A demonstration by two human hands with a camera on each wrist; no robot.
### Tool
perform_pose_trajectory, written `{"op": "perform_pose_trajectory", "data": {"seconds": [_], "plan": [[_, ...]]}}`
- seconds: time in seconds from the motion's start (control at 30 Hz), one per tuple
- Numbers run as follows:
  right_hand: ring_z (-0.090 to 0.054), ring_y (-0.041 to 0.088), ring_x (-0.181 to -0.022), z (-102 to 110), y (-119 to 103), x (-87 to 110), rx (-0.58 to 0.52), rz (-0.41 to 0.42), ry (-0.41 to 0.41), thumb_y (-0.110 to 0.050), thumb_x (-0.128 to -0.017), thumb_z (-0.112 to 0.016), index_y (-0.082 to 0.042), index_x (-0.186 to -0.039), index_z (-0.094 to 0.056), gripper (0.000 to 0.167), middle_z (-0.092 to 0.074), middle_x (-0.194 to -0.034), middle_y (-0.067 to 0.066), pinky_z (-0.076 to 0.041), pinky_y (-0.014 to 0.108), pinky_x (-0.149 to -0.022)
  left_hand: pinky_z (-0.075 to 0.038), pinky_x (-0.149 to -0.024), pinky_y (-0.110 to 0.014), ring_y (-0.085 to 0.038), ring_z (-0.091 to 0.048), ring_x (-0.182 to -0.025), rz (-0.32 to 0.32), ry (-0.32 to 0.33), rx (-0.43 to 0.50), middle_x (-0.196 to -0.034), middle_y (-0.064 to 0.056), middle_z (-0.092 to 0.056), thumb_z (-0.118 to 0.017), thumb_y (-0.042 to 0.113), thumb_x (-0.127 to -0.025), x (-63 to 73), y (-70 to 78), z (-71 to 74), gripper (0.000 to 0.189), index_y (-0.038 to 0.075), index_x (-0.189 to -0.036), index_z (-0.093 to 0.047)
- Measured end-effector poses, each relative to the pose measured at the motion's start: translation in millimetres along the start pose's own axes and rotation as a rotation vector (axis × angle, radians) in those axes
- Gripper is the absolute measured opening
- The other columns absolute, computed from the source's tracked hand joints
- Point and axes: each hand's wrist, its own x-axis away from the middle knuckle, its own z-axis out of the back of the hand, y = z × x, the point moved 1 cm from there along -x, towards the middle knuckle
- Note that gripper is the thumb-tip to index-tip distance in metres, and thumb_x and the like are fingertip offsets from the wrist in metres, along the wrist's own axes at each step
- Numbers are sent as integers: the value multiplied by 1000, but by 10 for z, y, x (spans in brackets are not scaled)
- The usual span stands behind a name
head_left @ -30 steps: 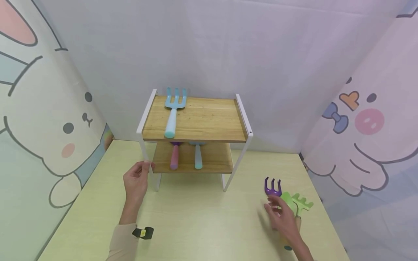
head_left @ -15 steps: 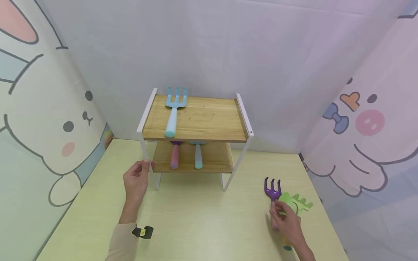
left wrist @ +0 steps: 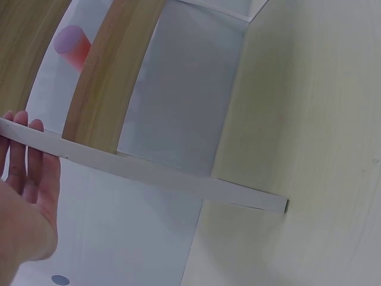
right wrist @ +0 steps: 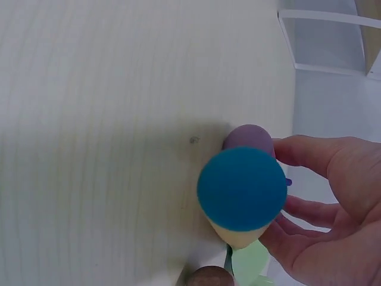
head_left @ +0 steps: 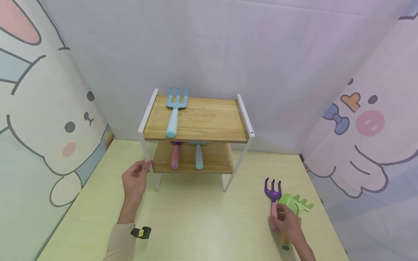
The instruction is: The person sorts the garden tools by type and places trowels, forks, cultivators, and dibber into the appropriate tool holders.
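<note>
My left hand (head_left: 134,181) grips the white left front post (left wrist: 161,176) of a two-tier wooden rack (head_left: 209,123), fingers behind it in the left wrist view. On the right, my right hand (head_left: 290,224) pinches the pink handle of a purple garden fork (head_left: 273,194) between thumb and fingers; its tines point away from me. Right beside it lie a green trowel (head_left: 288,198) and a green rake (head_left: 303,204), partly covered by the hand. A blue handle end (right wrist: 241,187) overlaps the fork's handle in the right wrist view.
A light blue garden fork (head_left: 173,119) lies on the rack's top shelf, at the left. Below, a pink-handled tool (head_left: 175,157) and a light-blue-handled tool (head_left: 199,157) lie with their heads partly hidden. A curtain (head_left: 277,72) stands behind the table (head_left: 196,224).
My right hand has moved down and slightly right onto the purple fork's handle, and its fingers have closed around it. The left hand stays on the post.
</note>
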Motion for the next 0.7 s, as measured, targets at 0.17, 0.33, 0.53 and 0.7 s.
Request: {"op": "perform_pose_trajectory", "data": {"seconds": [0.17,0.33,0.53,0.7], "plan": [[-70,41,-100,26,-16,-12,20,-28,-25,-10,-87,-80,13,-131,-55,56,-66,-118,33,-60,44,-81,-55,-76,-18,-6,-73,-81,3,10,4,-87,2,-77,-64,3,-101,-9,0,-12,20,-15,-95,-70],[-68,44,-107,66,-26,-13,-34,-54,-66,-19,-88,-81,13,-132,-57,59,-68,-119,29,-57,49,-89,-54,-74,-19,-7,-73,-80,-11,8,5,-87,-1,-77,-63,0,-101,11,138,-40,20,-18,-94,-68],[-64,45,-115,81,41,-22,-79,-120,-116,-34,-89,-81,10,-137,-56,70,-66,-125,28,-54,52,-95,-54,-73,-18,-7,-73,-79,-29,14,42,-86,-2,-77,-63,-2,-101,20,170,-48,19,-19,-93,-67],[-61,46,-120,70,67,-9,-104,-152,-124,-44,-90,-79,6,-139,-55,74,-63,-131,29,-50,55,-99,-54,-74,-18,-8,-73,-79,-57,13,61,-87,-3,-77,-63,-2,-100,-11,0,-27,18,-18,-94,-68]]}}
